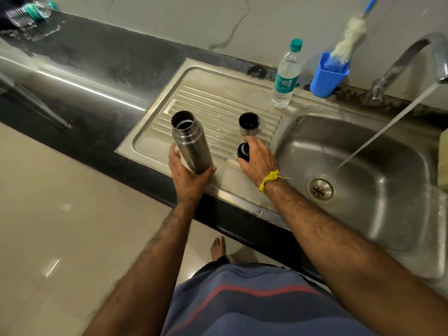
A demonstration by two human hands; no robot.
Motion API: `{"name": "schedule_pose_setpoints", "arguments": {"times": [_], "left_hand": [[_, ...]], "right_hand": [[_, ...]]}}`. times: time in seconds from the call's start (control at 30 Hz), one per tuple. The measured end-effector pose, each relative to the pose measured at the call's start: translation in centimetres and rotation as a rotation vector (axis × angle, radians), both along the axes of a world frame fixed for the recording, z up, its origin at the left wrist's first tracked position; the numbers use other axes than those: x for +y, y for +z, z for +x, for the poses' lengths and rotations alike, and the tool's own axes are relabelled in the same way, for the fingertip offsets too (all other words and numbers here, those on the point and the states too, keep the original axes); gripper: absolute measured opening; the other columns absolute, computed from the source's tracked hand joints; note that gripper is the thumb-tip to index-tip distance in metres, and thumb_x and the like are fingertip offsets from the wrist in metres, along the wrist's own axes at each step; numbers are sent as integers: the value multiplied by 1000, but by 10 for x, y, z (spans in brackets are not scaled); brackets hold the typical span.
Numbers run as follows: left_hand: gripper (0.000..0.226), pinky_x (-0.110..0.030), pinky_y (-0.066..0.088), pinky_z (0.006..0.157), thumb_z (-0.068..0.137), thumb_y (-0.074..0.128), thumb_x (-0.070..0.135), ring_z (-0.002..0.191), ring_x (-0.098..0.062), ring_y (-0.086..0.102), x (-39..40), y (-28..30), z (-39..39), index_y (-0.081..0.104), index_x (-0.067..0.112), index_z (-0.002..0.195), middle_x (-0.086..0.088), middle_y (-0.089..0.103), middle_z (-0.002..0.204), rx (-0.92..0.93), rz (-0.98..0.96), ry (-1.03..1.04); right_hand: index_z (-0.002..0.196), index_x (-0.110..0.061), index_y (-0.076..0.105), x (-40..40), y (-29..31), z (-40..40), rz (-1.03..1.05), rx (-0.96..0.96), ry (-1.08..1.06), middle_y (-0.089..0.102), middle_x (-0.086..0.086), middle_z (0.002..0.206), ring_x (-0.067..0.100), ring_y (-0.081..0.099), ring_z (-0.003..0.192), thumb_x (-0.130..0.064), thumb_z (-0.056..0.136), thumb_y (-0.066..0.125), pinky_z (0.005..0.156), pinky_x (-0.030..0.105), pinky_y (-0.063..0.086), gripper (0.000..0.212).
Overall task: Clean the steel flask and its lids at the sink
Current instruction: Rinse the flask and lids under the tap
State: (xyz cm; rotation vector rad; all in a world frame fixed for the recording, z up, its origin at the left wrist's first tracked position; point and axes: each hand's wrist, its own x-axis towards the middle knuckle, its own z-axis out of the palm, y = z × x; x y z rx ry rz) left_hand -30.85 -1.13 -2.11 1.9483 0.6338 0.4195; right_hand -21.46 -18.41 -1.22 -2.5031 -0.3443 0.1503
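Observation:
The steel flask [191, 144] stands open-mouthed on the ribbed draining board [218, 100], tilted slightly away from me. My left hand [188, 177] is wrapped around its lower part. A steel cup lid [249, 123] with a dark inside sits upside down on the board, to the right of the flask. Just in front of it is a small black inner lid [243, 151], and my right hand [259, 160] is closed over it, fingers on its top and side. Water runs from the tap [417, 57] into the sink bowl [363, 146].
A plastic water bottle [286, 76] with a green cap stands at the back of the board. A blue holder [327, 76] with a bottle brush [349, 37] is beside the tap. The dark counter [109, 61] stretches left. A sponge [443, 163] sits at the sink's right edge.

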Motion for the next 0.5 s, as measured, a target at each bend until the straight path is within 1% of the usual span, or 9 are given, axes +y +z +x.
{"name": "schedule_pose_setpoints", "arguments": {"times": [0.07,0.1,0.2,0.27,0.3,0.33,0.4,0.43,0.5], "left_hand": [[126,-41,14,126,69,94,26,154,-23,15,-12,7,-7,9,15,161,-8,15,167,-59,67,73],[127,-42,11,127,69,94,28,155,-25,11,-18,11,-12,8,11,161,-11,11,168,-91,120,104],[126,-58,9,126,70,93,40,156,-32,6,-37,22,-20,9,13,160,-20,6,168,-180,299,164],[120,-63,5,124,71,91,45,155,-39,6,-55,29,-21,11,19,157,-26,6,166,-269,418,135],[116,-64,4,124,72,90,46,154,-42,7,-65,33,-20,13,21,156,-28,6,165,-314,474,106],[114,-66,5,123,74,89,46,154,-44,8,-77,35,-18,13,23,156,-28,7,164,-348,520,67],[111,-69,14,121,78,87,46,153,-46,12,-100,39,-9,13,25,157,-29,8,162,-387,576,-19],[108,-67,17,120,79,86,45,153,-46,13,-114,39,-4,16,22,157,-31,10,162,-393,574,-59],[101,-59,20,124,80,86,38,154,-41,15,-142,40,8,22,14,154,-31,13,163,-387,501,-148]], "right_hand": [[127,-10,49,-9,2,-2,26,-7,-31,58,16,125,41,58,110,-24,82,74,94,47,50,53],[124,-9,49,-14,3,-4,34,-5,-48,58,18,123,43,59,108,-23,82,74,93,48,50,51],[124,-10,49,-31,5,-10,79,-1,-78,58,16,123,42,59,106,-26,81,75,90,46,51,54],[120,-13,51,-45,6,-16,105,-6,-107,60,12,120,37,60,104,-32,80,78,84,39,51,52],[117,-14,52,-53,7,-20,116,-7,-125,61,10,118,34,61,103,-35,80,79,80,35,49,51],[115,-15,52,-62,7,-22,134,-3,-142,61,9,116,32,60,101,-38,80,79,77,32,46,50],[110,-16,51,-80,6,-25,184,24,-176,61,8,112,29,60,99,-39,79,80,77,32,45,49],[109,-17,51,-93,5,-26,212,45,-205,62,7,109,28,60,98,-39,78,81,78,32,46,48],[106,-16,53,-120,7,-26,276,59,-293,65,6,104,27,61,95,-37,75,84,79,32,47,49]]}}
